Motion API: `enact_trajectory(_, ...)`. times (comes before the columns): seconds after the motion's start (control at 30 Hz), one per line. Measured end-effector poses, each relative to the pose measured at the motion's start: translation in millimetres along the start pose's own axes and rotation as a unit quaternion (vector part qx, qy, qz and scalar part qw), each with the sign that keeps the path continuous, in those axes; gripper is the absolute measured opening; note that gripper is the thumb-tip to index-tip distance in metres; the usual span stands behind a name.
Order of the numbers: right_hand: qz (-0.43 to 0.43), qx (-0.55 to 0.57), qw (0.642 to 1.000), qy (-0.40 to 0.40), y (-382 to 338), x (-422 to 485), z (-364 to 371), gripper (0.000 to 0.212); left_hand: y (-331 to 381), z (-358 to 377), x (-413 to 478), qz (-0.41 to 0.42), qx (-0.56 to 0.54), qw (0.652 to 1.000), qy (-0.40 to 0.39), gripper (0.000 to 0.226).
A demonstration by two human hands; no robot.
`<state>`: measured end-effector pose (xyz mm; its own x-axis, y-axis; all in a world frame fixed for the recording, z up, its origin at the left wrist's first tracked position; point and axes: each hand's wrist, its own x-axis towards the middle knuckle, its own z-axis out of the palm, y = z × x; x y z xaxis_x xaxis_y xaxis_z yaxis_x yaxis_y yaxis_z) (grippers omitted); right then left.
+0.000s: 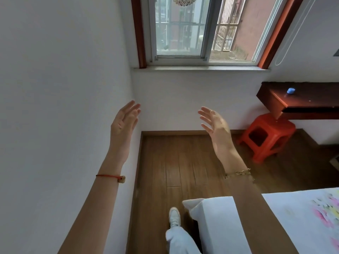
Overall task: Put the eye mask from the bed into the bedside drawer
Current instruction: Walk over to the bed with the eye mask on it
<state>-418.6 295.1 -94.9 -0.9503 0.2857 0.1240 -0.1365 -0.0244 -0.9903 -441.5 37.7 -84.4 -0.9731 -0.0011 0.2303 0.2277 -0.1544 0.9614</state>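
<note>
My left hand (125,120) is raised in front of the white wall, fingers apart and holding nothing. My right hand (215,124) is raised beside it, also spread and holding nothing. The bed (275,222) with a white sheet and a flowered cover fills the lower right corner, below my right forearm. No eye mask shows on the visible part of the bed. No bedside drawer is in view.
A red plastic stool (266,136) stands on the wooden floor (174,162) at the right, under a dark red wooden desk (300,99) with a small blue object (291,90) on it. A window (200,30) is ahead. My leg and white shoe (174,217) stand beside the bed.
</note>
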Motion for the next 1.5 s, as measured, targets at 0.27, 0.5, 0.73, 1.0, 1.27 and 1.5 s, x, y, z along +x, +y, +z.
enact_trajectory(0.27,0.013,0.004,1.0,0.026,32.0,140.3,-7.7,0.041,-51.7,54.2,142.3,-0.028,-0.013,0.999,-0.029,0.042)
enact_trajectory(0.5,0.011,0.013,0.997,0.069,36.5,260.0,-27.7,0.039,-88.6,118.7,267.9,-0.038,-0.023,0.995,-0.086,0.041)
enact_trajectory(0.73,0.008,0.009,0.989,0.146,46.3,327.7,-63.4,0.036,-131.8,188.3,361.1,-0.062,-0.027,0.981,-0.184,0.045)
enact_trajectory(1.0,0.009,0.007,0.955,0.295,64.6,381.2,-114.0,0.038,-176.6,289.7,451.9,-0.089,-0.046,0.94,-0.326,0.04)
enact_trajectory(1.27,-0.002,-0.01,0.873,0.487,74.3,410.4,-140.8,0.039,-207.4,400.2,515.4,-0.091,-0.052,0.858,-0.503,0.043)
enact_trajectory(1.5,0.004,0.017,0.776,0.63,79.6,393.3,-156.0,0.035,-230.5,481.0,511.9,-0.116,-0.076,0.752,-0.644,0.045)
